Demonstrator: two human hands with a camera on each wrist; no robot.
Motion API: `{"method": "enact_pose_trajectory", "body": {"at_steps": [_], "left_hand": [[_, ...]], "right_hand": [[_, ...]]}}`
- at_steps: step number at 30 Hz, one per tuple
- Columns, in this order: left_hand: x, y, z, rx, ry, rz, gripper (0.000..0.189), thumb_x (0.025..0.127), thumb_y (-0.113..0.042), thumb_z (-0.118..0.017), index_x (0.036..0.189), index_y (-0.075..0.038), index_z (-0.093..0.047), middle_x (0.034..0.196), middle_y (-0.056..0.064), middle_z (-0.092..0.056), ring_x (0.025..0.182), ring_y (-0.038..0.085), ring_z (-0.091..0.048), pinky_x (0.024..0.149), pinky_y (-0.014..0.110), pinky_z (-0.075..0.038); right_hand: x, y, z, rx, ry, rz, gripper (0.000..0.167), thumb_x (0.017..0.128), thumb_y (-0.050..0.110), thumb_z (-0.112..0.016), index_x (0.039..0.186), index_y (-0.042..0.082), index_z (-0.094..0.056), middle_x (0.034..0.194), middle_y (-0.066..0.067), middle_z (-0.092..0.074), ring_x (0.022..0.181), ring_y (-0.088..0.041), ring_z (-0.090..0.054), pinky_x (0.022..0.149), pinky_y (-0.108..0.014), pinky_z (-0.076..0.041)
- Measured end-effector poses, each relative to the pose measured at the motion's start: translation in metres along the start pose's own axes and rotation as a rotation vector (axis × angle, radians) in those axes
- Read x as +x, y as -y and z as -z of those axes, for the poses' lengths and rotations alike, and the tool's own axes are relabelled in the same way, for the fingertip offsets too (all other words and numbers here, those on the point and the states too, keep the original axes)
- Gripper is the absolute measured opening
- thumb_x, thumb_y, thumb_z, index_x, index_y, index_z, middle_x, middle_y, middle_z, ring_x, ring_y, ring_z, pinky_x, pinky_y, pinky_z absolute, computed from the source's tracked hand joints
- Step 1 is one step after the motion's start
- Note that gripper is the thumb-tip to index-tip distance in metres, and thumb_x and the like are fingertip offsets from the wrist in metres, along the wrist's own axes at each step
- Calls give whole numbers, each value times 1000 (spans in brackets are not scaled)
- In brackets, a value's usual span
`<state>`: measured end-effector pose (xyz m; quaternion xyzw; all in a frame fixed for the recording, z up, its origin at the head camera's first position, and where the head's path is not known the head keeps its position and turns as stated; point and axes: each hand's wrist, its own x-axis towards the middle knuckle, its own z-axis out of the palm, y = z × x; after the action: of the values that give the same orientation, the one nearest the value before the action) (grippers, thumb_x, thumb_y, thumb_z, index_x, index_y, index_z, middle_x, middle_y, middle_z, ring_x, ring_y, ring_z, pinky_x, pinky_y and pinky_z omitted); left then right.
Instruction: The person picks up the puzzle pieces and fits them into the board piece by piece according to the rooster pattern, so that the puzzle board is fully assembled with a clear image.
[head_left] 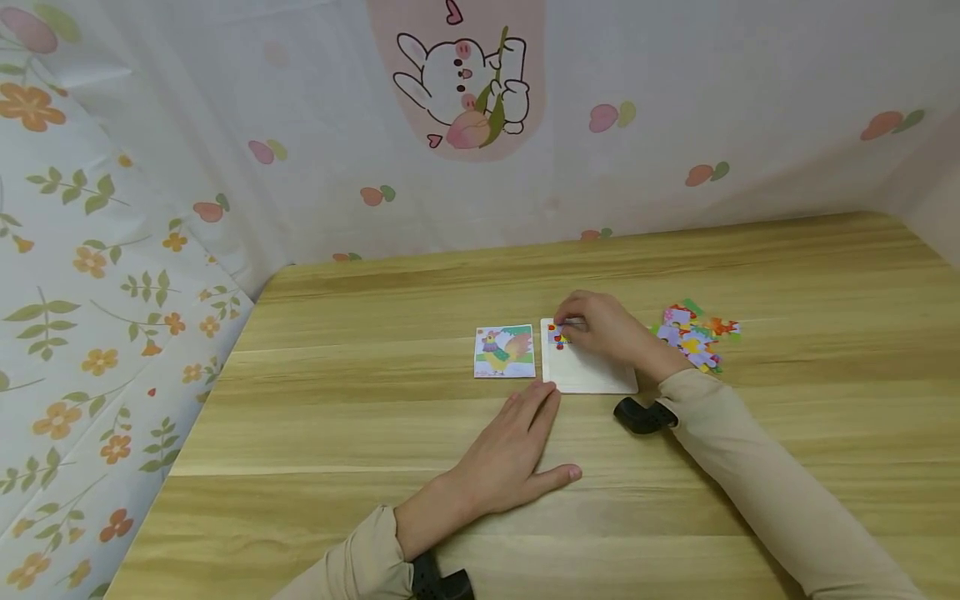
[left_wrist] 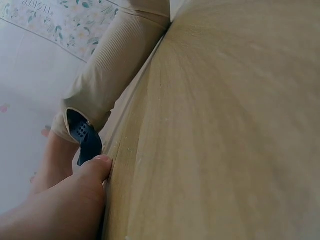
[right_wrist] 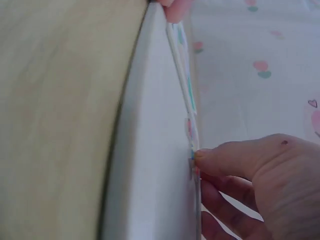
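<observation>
A white puzzle tray [head_left: 592,377] lies flat on the table, with a few colourful jigsaw pieces [head_left: 558,340] in its far left corner. Over that corner my right hand [head_left: 606,327] pinches a puzzle piece between thumb and fingers; in the right wrist view the thumb [right_wrist: 212,159] presses on it low against the tray, and the fingers hide most of it. My left hand [head_left: 510,458] rests palm down with its fingers extended, fingertips at the tray's near left corner and thumb spread to the right.
Left of the tray is a square picture card [head_left: 504,352] of a colourful bird. A heap of loose jigsaw pieces [head_left: 690,337] lies right of the tray, beyond my right forearm. Patterned cloth [head_left: 480,208] hangs behind the wooden table [head_left: 337,417] and along its left side.
</observation>
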<state>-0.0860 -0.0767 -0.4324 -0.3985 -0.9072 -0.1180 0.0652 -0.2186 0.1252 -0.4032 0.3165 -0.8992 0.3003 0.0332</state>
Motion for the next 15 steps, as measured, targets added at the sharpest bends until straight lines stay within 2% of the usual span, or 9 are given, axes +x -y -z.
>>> {"method": "enact_pose_trajectory", "body": {"at_steps": [7, 10, 15], "left_hand": [[0, 0, 0, -7, 4, 9, 83, 90, -58, -44, 142, 6, -29, 144, 17, -28, 138, 25, -18, 110, 38, -19], [0, 0, 0, -8, 0, 7, 83, 90, -58, -45, 142, 6, -29, 144, 17, -29, 138, 25, -19, 110, 38, -20], [0, 0, 0, -7, 5, 9, 83, 91, -57, -45, 142, 6, -29, 144, 17, -29, 138, 24, -19, 110, 37, -20]], "right_hand": [[0, 1, -4, 75, -43, -166, 7, 84, -2, -63, 91, -2, -67, 93, -14, -60, 88, -27, -57, 81, -42, -48], [0, 1, -5, 84, -52, -188, 7, 85, -1, -63, 91, -2, -66, 93, -15, -60, 88, -28, -57, 81, -42, -47], [-1, -1, -4, 80, -47, -159, 13, 84, -6, -55, 93, -4, -65, 93, -16, -59, 86, -28, -56, 79, -42, -47]]}}
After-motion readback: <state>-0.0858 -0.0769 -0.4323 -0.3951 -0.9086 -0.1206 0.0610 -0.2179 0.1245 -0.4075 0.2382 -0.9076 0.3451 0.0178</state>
